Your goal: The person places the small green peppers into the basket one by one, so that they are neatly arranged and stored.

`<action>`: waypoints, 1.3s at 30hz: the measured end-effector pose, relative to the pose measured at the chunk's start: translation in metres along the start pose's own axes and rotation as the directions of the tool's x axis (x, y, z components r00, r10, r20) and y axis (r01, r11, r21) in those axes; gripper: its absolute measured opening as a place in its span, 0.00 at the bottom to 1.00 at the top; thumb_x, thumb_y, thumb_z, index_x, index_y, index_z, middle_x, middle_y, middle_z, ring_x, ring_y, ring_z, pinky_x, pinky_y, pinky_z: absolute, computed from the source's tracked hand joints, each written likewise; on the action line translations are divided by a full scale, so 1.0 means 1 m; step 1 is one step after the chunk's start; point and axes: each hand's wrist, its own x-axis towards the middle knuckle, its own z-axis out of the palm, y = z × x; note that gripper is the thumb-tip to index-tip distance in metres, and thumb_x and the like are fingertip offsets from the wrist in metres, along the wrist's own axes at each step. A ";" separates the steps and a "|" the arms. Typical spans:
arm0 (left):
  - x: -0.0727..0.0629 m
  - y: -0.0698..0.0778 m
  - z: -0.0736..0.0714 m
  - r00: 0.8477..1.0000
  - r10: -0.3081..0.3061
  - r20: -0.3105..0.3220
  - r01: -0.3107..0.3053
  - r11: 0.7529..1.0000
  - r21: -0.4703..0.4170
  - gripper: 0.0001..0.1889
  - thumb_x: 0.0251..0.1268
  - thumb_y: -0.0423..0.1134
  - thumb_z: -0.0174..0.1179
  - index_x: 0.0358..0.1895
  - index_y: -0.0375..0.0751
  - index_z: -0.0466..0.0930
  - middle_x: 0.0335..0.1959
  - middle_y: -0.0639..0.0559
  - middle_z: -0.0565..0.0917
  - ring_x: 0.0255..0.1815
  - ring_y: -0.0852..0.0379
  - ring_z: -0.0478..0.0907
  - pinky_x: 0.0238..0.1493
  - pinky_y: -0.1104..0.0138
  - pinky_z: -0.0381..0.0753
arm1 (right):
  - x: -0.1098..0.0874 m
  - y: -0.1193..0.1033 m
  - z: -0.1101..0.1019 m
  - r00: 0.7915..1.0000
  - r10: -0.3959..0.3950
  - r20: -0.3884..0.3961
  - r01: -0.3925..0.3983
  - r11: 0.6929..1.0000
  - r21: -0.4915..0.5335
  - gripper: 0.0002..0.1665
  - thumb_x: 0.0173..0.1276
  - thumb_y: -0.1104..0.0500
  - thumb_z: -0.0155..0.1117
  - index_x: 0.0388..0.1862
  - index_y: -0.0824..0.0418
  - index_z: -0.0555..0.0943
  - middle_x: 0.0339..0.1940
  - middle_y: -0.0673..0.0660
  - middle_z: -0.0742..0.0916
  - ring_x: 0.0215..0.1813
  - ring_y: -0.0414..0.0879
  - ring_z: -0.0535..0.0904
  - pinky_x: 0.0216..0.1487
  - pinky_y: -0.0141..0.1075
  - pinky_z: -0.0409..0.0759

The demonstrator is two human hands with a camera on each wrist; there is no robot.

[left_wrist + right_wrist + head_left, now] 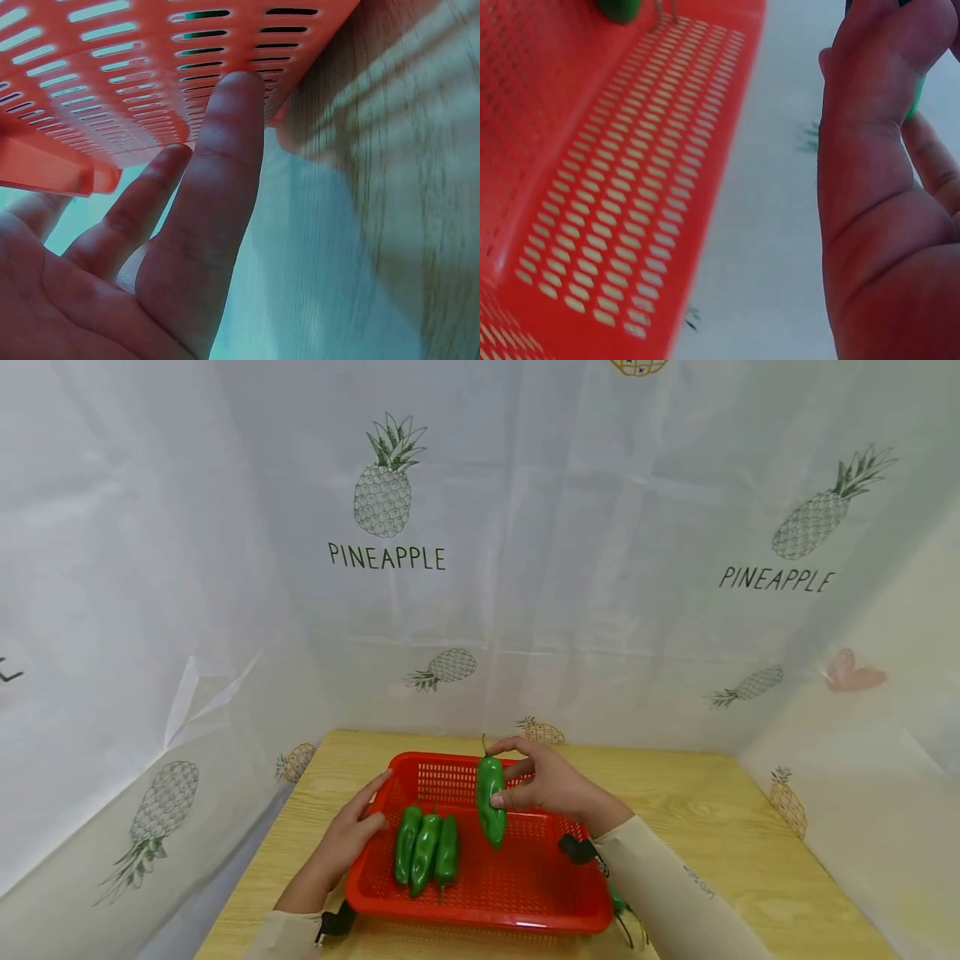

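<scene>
A red plastic basket [517, 906] with slotted walls stands on the wooden table. My left hand [345, 843] holds its left side, the thumb at the rim; in the left wrist view, fingers [217, 165] touch the slotted outer wall. Over the basket, my right hand [551, 781] pinches a long green chili pepper [490, 793] between thumb and fingers, stem upward. Three more green peppers [425, 853] lie side by side in the basket's left half. In the right wrist view, the right hand [885, 187] hides most of the held pepper.
Beyond the basket's right front corner, partly hidden by the right sleeve, more green peppers [618, 900] show on the table [675, 793]. A white sheet [525, 610] printed with pineapples hangs behind and at both sides.
</scene>
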 end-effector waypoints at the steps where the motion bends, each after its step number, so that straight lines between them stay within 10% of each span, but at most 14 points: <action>1: 0.000 0.000 0.001 1.000 0.000 0.001 0.000 1.000 0.005 0.42 0.66 0.28 0.55 0.83 0.62 0.62 0.69 0.32 0.77 0.51 0.39 0.86 0.41 0.49 0.90 | 0.003 0.002 0.004 1.000 0.006 0.012 -0.006 1.000 -0.003 0.43 0.62 0.62 0.82 0.74 0.54 0.72 0.53 0.63 0.89 0.48 0.59 0.90 0.49 0.50 0.89; 39: 0.000 -0.002 -0.001 1.000 -0.001 0.010 0.001 1.000 -0.009 0.41 0.68 0.28 0.53 0.83 0.63 0.62 0.68 0.29 0.77 0.49 0.38 0.88 0.39 0.47 0.90 | 0.046 0.062 0.039 0.974 0.200 0.107 -0.179 0.967 -0.180 0.40 0.53 0.65 0.87 0.59 0.55 0.72 0.41 0.62 0.88 0.30 0.54 0.85 0.33 0.47 0.88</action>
